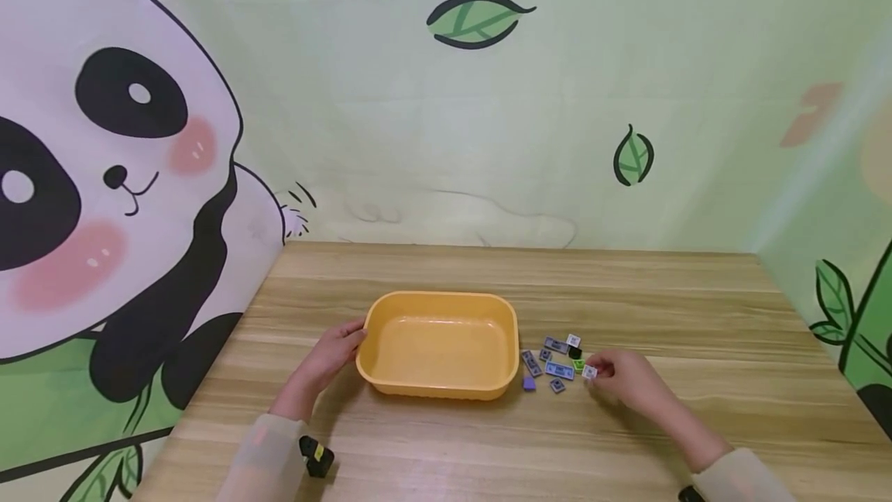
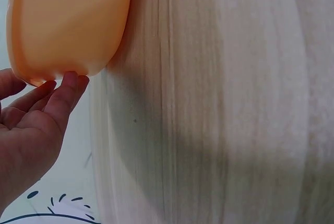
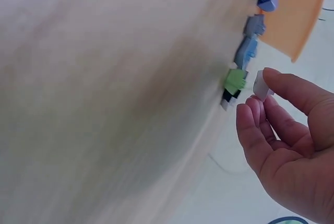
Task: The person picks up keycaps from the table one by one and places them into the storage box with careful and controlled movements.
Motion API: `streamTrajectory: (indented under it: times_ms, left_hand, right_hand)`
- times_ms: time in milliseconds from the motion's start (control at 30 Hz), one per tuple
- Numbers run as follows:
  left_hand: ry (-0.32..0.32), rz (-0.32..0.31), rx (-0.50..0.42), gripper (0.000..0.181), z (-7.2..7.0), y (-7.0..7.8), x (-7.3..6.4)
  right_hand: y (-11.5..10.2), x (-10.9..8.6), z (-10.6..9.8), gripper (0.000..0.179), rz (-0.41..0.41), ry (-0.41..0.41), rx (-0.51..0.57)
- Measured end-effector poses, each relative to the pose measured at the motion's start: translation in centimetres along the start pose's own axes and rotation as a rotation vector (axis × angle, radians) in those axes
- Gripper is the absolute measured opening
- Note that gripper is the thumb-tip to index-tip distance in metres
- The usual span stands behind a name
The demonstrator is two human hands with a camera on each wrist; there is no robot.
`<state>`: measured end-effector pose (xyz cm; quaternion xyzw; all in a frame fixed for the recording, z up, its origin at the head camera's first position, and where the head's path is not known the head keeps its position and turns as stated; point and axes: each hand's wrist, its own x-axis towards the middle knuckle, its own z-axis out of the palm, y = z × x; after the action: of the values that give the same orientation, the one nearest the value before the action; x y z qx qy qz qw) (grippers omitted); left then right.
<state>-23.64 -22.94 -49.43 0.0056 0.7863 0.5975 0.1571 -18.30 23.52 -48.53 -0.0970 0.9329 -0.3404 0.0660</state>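
A yellow plastic basin (image 1: 437, 392) rests on the wooden table. My left hand (image 1: 337, 351) grips its left side, the fingers against the outer wall and the thumb at the rim, as the left wrist view shows. My right hand (image 1: 627, 382) pinches a small white building block (image 3: 261, 85) between thumb and fingers, beside the pile. Several small blocks lie right of the basin, among them a light blue block (image 1: 560, 370), a green block (image 1: 578, 365), a black block (image 1: 574, 352), a purple block (image 1: 529, 383) and another white block (image 1: 574, 339).
Several grey-blue blocks (image 1: 531, 363) lie close to the basin's right wall. Bare wood surrounds the basin on the table (image 1: 446, 455). A backdrop (image 1: 362, 99) with a panda and leaves stands behind. A black device (image 1: 317, 457) sits at my left wrist.
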Motion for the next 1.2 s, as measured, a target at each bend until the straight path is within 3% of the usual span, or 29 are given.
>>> streamTrajectory:
  times_ms: [500, 1200]
  left_hand:
    - [0.001, 0.002, -0.001, 0.050, -0.1, 0.2, -0.1]
    - [0.016, -0.007, 0.001, 0.049, 0.1, 0.2, 0.0]
  right_hand:
    - [-1.6, 0.0, -1.6, 0.029, -0.078, 0.016, 0.061]
    - [-4.9, 0.5, -5.0, 0.037, -0.105, -0.065, 0.136]
